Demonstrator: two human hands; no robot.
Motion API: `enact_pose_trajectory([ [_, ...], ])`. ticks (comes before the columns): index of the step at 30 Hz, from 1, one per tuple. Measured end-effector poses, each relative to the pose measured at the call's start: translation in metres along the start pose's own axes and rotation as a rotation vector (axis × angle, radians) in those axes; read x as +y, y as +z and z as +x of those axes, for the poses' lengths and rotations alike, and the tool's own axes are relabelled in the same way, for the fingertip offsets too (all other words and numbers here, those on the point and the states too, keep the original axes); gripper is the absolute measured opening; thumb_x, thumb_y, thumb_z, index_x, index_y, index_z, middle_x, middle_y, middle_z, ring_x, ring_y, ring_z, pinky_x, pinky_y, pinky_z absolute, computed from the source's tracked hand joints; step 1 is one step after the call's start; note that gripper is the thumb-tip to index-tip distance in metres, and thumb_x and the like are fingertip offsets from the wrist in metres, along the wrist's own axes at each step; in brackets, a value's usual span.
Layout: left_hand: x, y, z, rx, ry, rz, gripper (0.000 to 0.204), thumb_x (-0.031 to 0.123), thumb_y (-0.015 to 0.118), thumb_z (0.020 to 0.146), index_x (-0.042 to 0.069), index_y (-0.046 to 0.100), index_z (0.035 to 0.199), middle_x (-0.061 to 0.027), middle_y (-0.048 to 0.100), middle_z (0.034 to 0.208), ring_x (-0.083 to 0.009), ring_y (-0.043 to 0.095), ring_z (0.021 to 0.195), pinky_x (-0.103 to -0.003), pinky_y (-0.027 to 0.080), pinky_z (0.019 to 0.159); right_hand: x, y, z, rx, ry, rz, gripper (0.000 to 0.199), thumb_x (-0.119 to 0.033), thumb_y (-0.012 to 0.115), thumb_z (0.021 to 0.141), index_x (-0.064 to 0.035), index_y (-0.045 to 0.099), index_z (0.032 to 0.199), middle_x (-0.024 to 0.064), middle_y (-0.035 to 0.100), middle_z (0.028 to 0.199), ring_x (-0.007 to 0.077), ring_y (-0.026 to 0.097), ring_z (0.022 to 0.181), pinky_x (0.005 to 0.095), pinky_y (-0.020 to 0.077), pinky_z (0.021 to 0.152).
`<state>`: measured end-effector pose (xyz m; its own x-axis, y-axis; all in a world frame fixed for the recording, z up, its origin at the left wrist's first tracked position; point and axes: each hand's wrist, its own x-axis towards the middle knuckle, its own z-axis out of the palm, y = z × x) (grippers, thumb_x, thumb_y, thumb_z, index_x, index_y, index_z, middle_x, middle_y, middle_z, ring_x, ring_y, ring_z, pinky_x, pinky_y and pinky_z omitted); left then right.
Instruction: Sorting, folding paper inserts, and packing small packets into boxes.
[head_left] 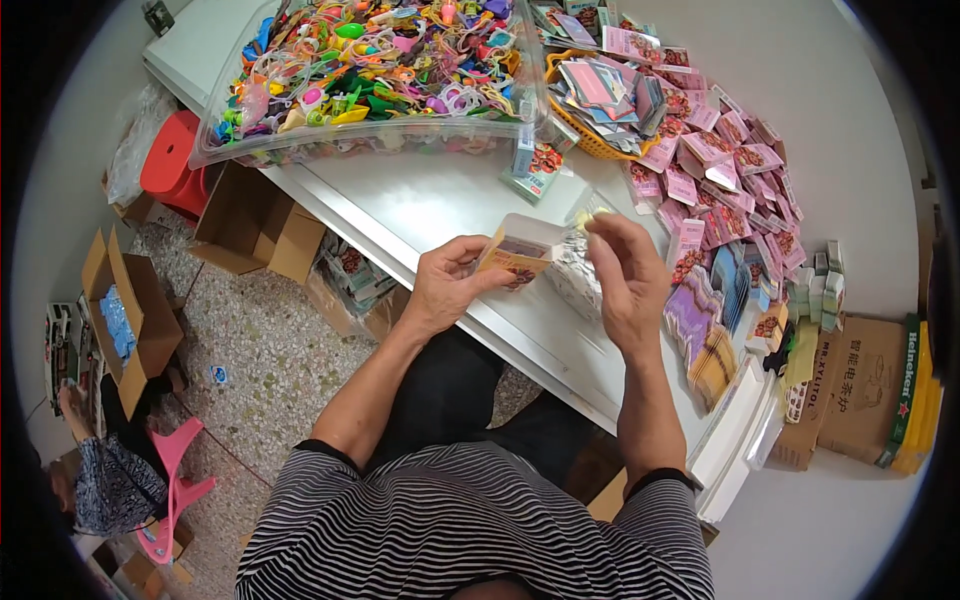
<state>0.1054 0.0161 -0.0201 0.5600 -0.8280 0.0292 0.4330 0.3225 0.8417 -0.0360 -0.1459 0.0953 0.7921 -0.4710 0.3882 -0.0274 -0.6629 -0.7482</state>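
My left hand (447, 287) is closed around a small printed carton (518, 260), pale yellow-orange, tilted with its white top flap up. Just to the right, my right hand (632, 285) is raised with thumb and fingers drawn together. A small pale yellow bit shows at its fingertips, too small to name. Beneath and between the hands lies a clear bag of silvery pieces (575, 280) on the white table (390, 195). Behind the carton, a green-and-white printed box (533, 178) rests on the tabletop.
At the back stands a big clear tub (370, 130) heaped with colourful small toys. A yellow basket (590, 140) holds cards. Many pink cartons (715, 150) pile up at right, near fanned card stacks (695, 320). Open cardboard boxes (240, 225) and a red stool (172, 165) stand left; another person (115, 485) sits lower left.
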Motion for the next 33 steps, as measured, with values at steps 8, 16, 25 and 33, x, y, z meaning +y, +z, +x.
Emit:
enact_pose_trajectory([
  [8,-0.004,0.009,-0.092,-0.075,-0.144,0.087,0.038,0.001,0.078,0.087,-0.005,0.06,0.12,-0.0135,0.07,0.115,-0.017,0.069,0.103,-0.03,0.056,0.092,-0.021,0.009,-0.111,-0.233,0.707,0.689,0.037,-0.018,0.053,0.105,0.0016,0.057,0.136,0.0068,0.067,0.098,0.0106,0.061,0.079,0.0234,0.0491,0.069],
  [16,-0.027,0.004,-0.137,-0.177,-0.4,0.278,0.035,-0.001,0.075,0.089,-0.002,0.061,0.12,-0.0073,0.069,0.112,-0.0129,0.067,0.099,-0.028,0.056,0.088,-0.007,0.038,-0.197,-0.18,0.956,0.897,0.03,-0.017,0.061,0.101,0.0022,0.065,0.124,0.0051,0.066,0.085,0.0093,0.061,0.072,0.0228,0.05,0.065],
  [25,-0.031,-0.004,-0.176,-0.097,-0.617,0.166,0.039,0.034,0.055,0.105,0.002,0.06,0.125,-0.0082,0.067,0.11,-0.0176,0.067,0.101,-0.032,0.058,0.087,-0.013,0.078,-0.237,0.064,1.107,1.08,0.023,-0.008,0.068,0.094,0.0057,0.071,0.112,0.006,0.068,0.083,0.0098,0.061,0.068,0.0224,0.0486,0.059],
  [33,-0.013,0.006,-0.159,-0.109,-0.674,0.42,0.03,0.025,0.054,0.104,0.002,0.063,0.121,-0.0084,0.07,0.108,-0.0141,0.069,0.095,-0.029,0.061,0.074,-0.005,0.096,-0.228,0.069,0.97,0.981,0.024,-0.01,0.069,0.092,0.0019,0.072,0.113,0.003,0.066,0.076,0.0074,0.058,0.06,0.021,0.0448,0.053],
])
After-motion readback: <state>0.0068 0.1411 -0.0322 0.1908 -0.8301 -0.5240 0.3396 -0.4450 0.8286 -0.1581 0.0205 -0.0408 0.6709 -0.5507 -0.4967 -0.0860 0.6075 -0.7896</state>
